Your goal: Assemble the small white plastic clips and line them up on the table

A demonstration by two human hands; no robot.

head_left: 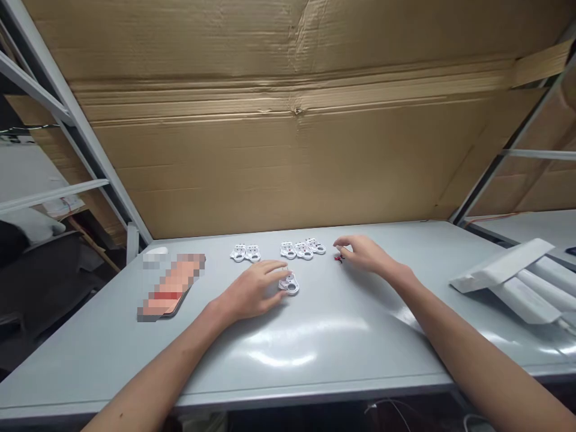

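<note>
My left hand (252, 291) rests on the grey table (315, 360), its fingertips on both sides of a small white plastic piece (288, 284) with round holes. Several similar white pieces lie further off in two groups, a pair (245, 253) and a row of three (302, 249). My right hand (362, 253) hangs with curled fingers directly over a tiny red and black item (338, 258). Whether those fingers grip it, I cannot tell.
A pixelated flat object (171, 287) and a small white item (155, 252) lie at the table's left. Long white rolled or moulded pieces (508, 279) lie at the right. A cardboard sheet (270, 138) stands along the back, between metal shelf rails (67, 132).
</note>
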